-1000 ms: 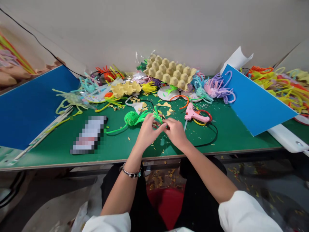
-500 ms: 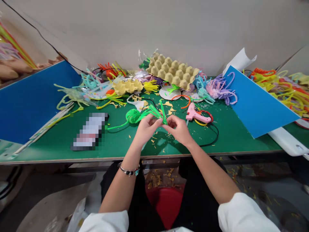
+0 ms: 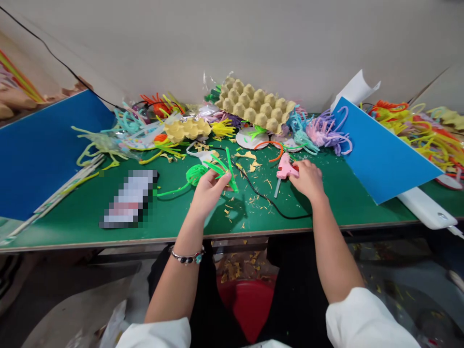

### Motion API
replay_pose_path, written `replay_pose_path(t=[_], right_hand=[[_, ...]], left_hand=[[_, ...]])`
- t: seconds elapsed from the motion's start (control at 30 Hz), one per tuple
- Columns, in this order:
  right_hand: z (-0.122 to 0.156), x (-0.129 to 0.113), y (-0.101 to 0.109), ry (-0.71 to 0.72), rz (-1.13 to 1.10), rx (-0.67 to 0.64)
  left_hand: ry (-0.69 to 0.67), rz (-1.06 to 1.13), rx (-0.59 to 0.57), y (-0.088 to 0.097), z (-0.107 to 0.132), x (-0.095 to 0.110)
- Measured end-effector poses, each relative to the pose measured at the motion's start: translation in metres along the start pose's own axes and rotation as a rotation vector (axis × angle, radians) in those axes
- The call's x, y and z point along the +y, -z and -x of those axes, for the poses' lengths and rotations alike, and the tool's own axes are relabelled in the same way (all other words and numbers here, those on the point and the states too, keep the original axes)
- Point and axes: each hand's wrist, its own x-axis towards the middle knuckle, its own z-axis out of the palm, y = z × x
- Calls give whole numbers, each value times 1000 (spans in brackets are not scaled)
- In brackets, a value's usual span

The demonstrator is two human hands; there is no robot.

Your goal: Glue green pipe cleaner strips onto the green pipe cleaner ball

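Observation:
My left hand [image 3: 209, 191] pinches a bunch of green pipe cleaners [image 3: 229, 169], whose loose ends fan out above the thumb. Behind that hand, on the green tabletop, lies a green ball of pipe cleaner [image 3: 195, 174] with a tail trailing left. My right hand [image 3: 307, 180] is closed round the handle of a pink hot glue gun [image 3: 286, 167]; a clear glue stick [image 3: 277, 187] pokes out of the gun toward me. Fingers on the handle are partly hidden. The gun's black cord [image 3: 266, 197] curves across the table between my hands.
A phone [image 3: 130, 198] lies left of my hands. Blue boards [image 3: 387, 154] stand at both sides. Along the back are an egg tray [image 3: 255, 104], a yellow carton piece [image 3: 188, 129], white discs [image 3: 252, 138] and coloured pipe cleaner bundles [image 3: 328, 130]. Yellowish scraps [image 3: 250, 162] litter the middle.
My right hand has let go of the green pipe cleaners and moved right onto the glue gun. My left hand still holds the pipe cleaners, slightly farther left.

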Motion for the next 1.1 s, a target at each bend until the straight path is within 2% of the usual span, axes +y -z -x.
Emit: replay_pose_path(t=[0.1,0.2,0.37,0.5,0.6,0.7,0.83,0.9,0.97,1.1], right_hand=[[-1,7,-5,19,21,-56],[-3,12,-8,80,-12,-60],[-10,37,-10,185,-318,-45],[-11,62,-3,131,-586,-13],[-8,72,4,52,-693,2],[-4,71,6,64,-679,-16],[-1,58,8,237,-672,-207],[1,50,10,277,-672,-271],[3,44,13,246,-714,-305],[6,35,17,148,-949,-399]], left_hand=[[1,-1,-21,-1,1,1],[-38,-16,-45,-1,1,2],[-102,3,-69,0,1,5],[-118,22,-73,-1,1,5],[-105,-9,-61,-1,1,3],[-89,-48,-61,-1,1,1],[-82,-44,-84,0,1,1],[-81,-43,-82,0,1,1],[-78,-55,-73,0,1,1],[-77,-68,-66,0,1,2]])
